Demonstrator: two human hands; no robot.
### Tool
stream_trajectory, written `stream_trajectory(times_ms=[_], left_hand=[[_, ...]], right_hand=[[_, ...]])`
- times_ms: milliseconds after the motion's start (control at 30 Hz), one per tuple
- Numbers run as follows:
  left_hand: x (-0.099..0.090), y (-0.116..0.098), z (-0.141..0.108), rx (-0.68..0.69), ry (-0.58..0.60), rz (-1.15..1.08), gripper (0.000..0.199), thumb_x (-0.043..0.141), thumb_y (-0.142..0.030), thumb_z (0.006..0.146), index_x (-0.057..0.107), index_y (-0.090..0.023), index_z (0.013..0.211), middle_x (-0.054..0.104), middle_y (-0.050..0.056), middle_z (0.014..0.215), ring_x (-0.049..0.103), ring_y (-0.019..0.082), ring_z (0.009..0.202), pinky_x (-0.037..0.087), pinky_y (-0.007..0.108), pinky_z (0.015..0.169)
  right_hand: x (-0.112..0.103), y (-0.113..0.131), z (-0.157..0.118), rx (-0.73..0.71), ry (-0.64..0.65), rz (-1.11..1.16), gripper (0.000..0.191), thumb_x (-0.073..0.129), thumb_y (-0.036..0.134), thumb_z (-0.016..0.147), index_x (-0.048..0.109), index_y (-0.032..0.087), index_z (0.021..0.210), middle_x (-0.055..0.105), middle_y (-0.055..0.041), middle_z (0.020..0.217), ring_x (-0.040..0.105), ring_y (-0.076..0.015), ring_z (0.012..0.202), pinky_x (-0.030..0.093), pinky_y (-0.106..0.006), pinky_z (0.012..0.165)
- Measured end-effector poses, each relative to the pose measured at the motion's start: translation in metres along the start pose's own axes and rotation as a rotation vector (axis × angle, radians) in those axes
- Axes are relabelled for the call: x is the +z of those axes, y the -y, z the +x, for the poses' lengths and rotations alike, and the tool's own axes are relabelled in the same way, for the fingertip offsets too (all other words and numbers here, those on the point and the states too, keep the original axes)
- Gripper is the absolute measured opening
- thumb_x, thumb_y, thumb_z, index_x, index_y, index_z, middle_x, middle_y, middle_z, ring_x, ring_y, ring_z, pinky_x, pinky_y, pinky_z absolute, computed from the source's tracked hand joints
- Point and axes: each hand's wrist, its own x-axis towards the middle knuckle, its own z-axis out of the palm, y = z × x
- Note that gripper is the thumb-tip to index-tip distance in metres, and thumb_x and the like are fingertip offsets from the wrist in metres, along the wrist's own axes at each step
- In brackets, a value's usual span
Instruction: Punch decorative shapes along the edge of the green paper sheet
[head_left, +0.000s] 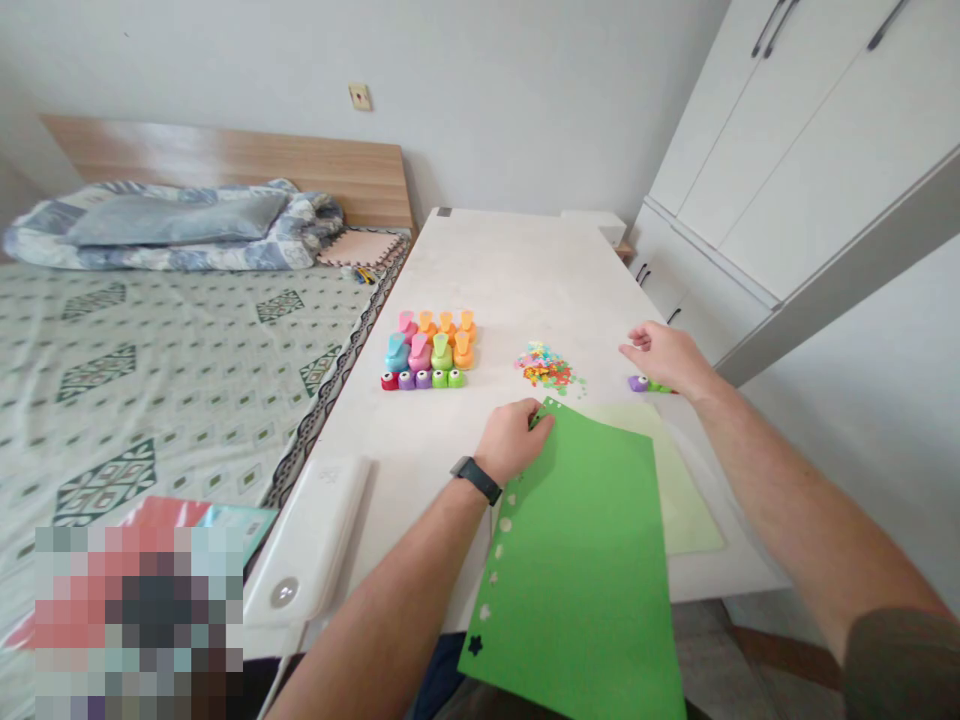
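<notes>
Live at the counter [517, 265]; the left hand [511, 440] is curled over the top corner of a green paper sheet [577, 570], its fingers [534, 422] together and apparently clamped on that corner, though the tips are partly out of sight; a firm hold right there keeps the whole sheet under control as it runs toward the person and overhangs the counter's near edge; a line of punched holes [501, 545] runs down its left side, with a dark star-shaped one near the bottom; over to the right, the right hand [667, 358] is open, fingers [634, 345] apart, hovering just above a purple punch [638, 383] and a green punch [658, 387]; a pale green sheet [664, 480] lies partly under the green one; the thing to watch is a loose pile of paper cutouts [546, 368] just beyond the top corner, easily scattered by a careless slide; left of that stand neat rows of colourful craft punches [429, 350]; a long white case [307, 540] sits near the counter's edge, and a bed [165, 400] runs alongside.
</notes>
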Motion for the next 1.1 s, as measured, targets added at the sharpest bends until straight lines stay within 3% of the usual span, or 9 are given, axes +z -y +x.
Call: stream_trajectory(times_ms=[133,233,367,567,700,833,900,967,1100], left_hand=[[0.000,0.001,0.000,-0.008,0.004,-0.013,0.033,0.053,-0.038,0.091,0.045,-0.019,0.065,0.040,-0.005,0.057,0.036,0.011,0.055,0.020,0.028,0.057],[0.000,0.001,0.001,-0.005,0.002,-0.016,0.033,0.053,-0.038,0.091,0.045,-0.019,0.065,0.040,-0.005,0.057,0.037,0.011,0.055,0.021,0.029,0.057],[0.000,0.001,0.001,-0.007,0.002,-0.017,0.032,0.053,-0.038,0.091,0.047,-0.019,0.065,0.042,-0.005,0.057,0.037,0.011,0.055,0.022,0.028,0.058],[0.001,0.002,0.001,-0.006,0.005,-0.024,0.033,0.053,-0.039,0.091,0.046,-0.019,0.065,0.041,-0.005,0.057,0.037,0.011,0.056,0.022,0.028,0.057],[0.000,0.002,0.001,-0.014,0.013,-0.020,0.032,0.052,-0.038,0.092,0.047,-0.019,0.066,0.043,-0.005,0.058,0.037,0.011,0.056,0.022,0.028,0.057],[-0.001,0.000,0.001,-0.019,0.011,-0.019,0.033,0.053,-0.038,0.092,0.046,-0.019,0.066,0.042,-0.005,0.057,0.036,0.011,0.055,0.022,0.028,0.057],[-0.001,0.000,0.001,-0.024,0.010,-0.022,0.033,0.054,-0.039,0.092,0.046,-0.019,0.066,0.042,-0.006,0.057,0.035,0.011,0.055,0.022,0.028,0.057],[-0.002,-0.001,0.001,-0.030,0.011,-0.025,0.033,0.053,-0.039,0.092,0.047,-0.019,0.066,0.041,-0.006,0.057,0.035,0.011,0.055,0.021,0.028,0.057],[-0.004,-0.002,0.000,-0.040,0.012,-0.026,0.033,0.053,-0.041,0.092,0.050,-0.018,0.069,0.042,-0.005,0.058,0.036,0.011,0.057,0.023,0.027,0.057]], right_hand=[[-0.016,-0.086,0.015,0.262,0.097,-0.212,0.042,0.072,0.043,0.081,0.073,0.015,0.113,0.075,-0.0162,0.113,0.070,-0.0293,0.100,0.050,-0.038,0.082],[-0.025,-0.120,0.014,0.355,0.158,-0.280,0.040,0.075,0.044,0.077,0.076,0.016,0.106,0.077,-0.0160,0.107,0.070,-0.0298,0.095,0.049,-0.038,0.076],[-0.025,-0.131,0.007,0.363,0.235,-0.252,0.032,0.077,0.043,0.074,0.079,0.018,0.094,0.078,-0.0138,0.096,0.070,-0.0272,0.086,0.047,-0.035,0.069],[-0.022,-0.128,0.006,0.388,0.225,-0.241,0.024,0.077,0.038,0.077,0.078,0.018,0.090,0.077,-0.0150,0.095,0.070,-0.0281,0.087,0.047,-0.037,0.071],[-0.027,-0.115,0.003,0.384,0.012,-0.150,0.025,0.073,0.042,0.081,0.075,0.020,0.093,0.077,-0.0152,0.100,0.070,-0.0313,0.089,0.049,-0.042,0.075],[-0.028,-0.068,-0.018,0.213,-0.132,0.142,0.027,0.073,0.043,0.083,0.069,0.021,0.098,0.076,-0.0127,0.100,0.071,-0.0278,0.088,0.052,-0.041,0.078],[-0.022,-0.036,-0.035,0.108,-0.097,0.377,0.031,0.071,0.047,0.085,0.065,0.022,0.102,0.076,-0.0110,0.102,0.071,-0.0249,0.086,0.054,-0.040,0.077],[-0.013,-0.004,-0.051,0.029,0.027,0.600,0.035,0.071,0.051,0.086,0.061,0.021,0.101,0.076,-0.0108,0.102,0.072,-0.0237,0.084,0.056,-0.039,0.076],[0.009,0.039,-0.072,-0.041,0.160,0.737,0.038,0.071,0.054,0.086,0.059,0.021,0.100,0.076,-0.0100,0.100,0.072,-0.0231,0.086,0.058,-0.040,0.078]])
